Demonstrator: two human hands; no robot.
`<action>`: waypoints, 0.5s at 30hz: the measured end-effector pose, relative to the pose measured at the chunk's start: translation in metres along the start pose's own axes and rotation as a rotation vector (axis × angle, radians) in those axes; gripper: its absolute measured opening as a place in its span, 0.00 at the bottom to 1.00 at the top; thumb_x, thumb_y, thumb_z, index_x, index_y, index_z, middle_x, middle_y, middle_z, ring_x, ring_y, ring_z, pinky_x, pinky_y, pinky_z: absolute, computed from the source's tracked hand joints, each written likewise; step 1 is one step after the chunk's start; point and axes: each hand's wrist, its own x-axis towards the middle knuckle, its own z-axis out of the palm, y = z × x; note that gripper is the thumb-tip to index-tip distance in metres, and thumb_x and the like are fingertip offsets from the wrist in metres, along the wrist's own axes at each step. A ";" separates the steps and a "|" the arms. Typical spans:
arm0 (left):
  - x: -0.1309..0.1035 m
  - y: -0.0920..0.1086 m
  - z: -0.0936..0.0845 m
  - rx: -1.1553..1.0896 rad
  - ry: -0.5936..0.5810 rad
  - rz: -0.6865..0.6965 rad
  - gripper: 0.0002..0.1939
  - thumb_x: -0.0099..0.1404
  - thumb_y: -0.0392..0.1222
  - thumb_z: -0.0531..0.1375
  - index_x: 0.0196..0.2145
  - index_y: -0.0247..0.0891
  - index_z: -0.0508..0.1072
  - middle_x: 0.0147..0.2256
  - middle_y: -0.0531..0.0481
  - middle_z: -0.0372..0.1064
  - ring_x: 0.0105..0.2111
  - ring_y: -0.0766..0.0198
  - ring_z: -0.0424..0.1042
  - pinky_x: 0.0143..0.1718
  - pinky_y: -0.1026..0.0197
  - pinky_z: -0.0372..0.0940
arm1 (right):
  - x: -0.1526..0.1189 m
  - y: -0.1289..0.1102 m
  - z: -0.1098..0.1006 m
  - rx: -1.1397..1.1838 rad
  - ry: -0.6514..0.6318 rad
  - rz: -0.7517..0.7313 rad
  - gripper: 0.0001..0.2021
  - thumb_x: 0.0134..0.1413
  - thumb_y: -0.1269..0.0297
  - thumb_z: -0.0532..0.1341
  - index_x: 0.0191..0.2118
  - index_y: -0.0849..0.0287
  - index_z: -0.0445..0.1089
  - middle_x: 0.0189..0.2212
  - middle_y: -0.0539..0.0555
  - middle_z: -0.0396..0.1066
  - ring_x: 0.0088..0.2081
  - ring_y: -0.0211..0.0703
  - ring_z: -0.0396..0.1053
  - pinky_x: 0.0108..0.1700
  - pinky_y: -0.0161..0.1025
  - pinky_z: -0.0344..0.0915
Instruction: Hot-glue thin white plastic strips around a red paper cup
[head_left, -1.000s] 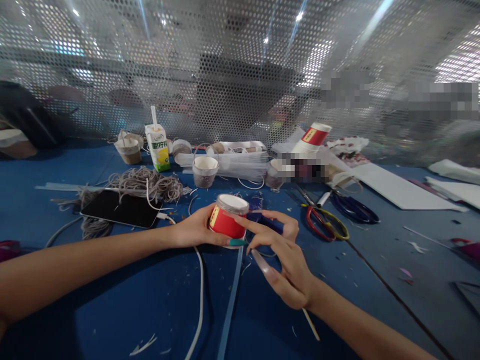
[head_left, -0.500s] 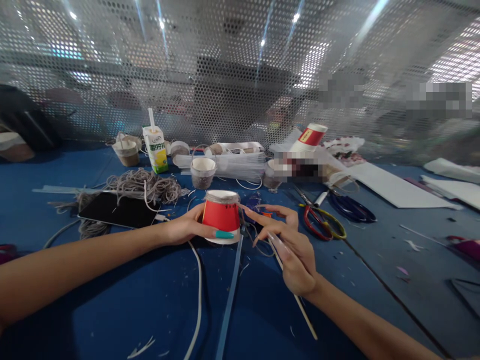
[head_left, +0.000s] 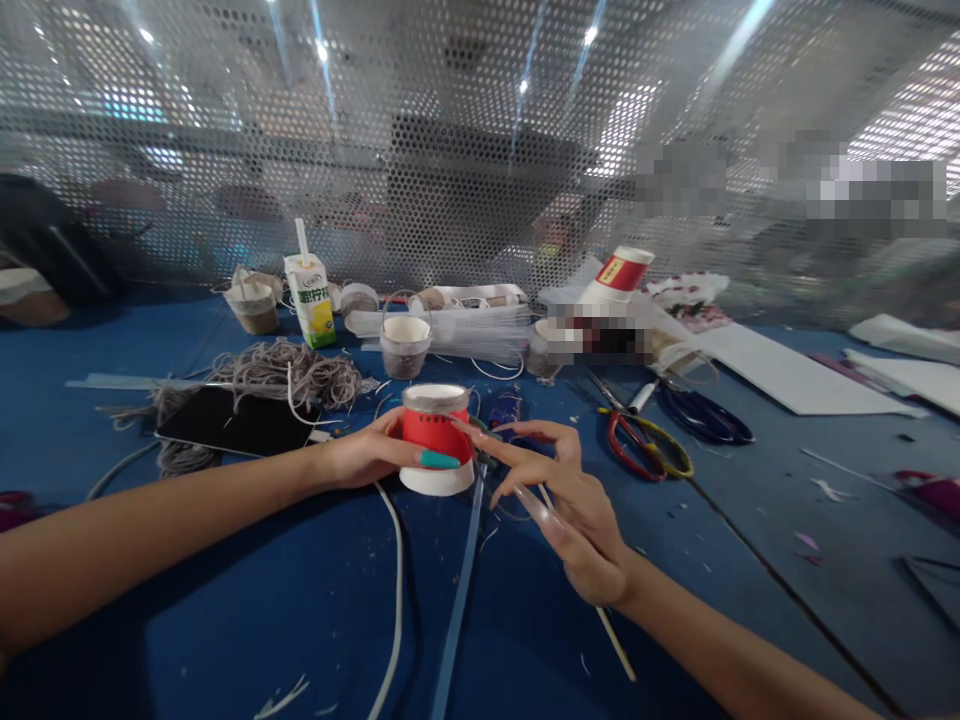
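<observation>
My left hand [head_left: 367,452] wraps round a red and white paper cup [head_left: 431,432], held with its wider end down. Grey yarn [head_left: 442,402] circles the cup's upper, narrow end. At the cup's right side is my right hand [head_left: 566,495], fingers spread, the index fingertip touching the red wall. A loose strand of yarn loops below those fingers; whether any of it is pinched is hidden. Beneath the right hand lies a thin wooden stick [head_left: 616,645], and a purple-blue object [head_left: 505,408] sits partly hidden behind it.
A grey yarn heap [head_left: 289,372] and black phone [head_left: 236,420] lie left. Behind stand a juice carton [head_left: 309,300] and a small yarn-wrapped bucket [head_left: 406,350]. Red-and-yellow-handled scissors [head_left: 649,445] and dark blue-handled scissors [head_left: 705,415] are right. A white cable [head_left: 395,600] crosses the front.
The cup has turned and tilted in my left hand, shifting slightly left, with more white showing at its lower end. My right hand has moved left, its index finger now against the cup.
</observation>
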 end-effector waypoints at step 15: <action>-0.001 -0.004 -0.004 0.043 -0.021 0.017 0.30 0.44 0.37 0.71 0.47 0.36 0.71 0.39 0.44 0.75 0.40 0.57 0.73 0.46 0.54 0.63 | -0.001 -0.004 0.001 -0.002 -0.015 0.003 0.11 0.60 0.64 0.47 0.37 0.53 0.66 0.55 0.50 0.68 0.54 0.51 0.59 0.55 0.54 0.54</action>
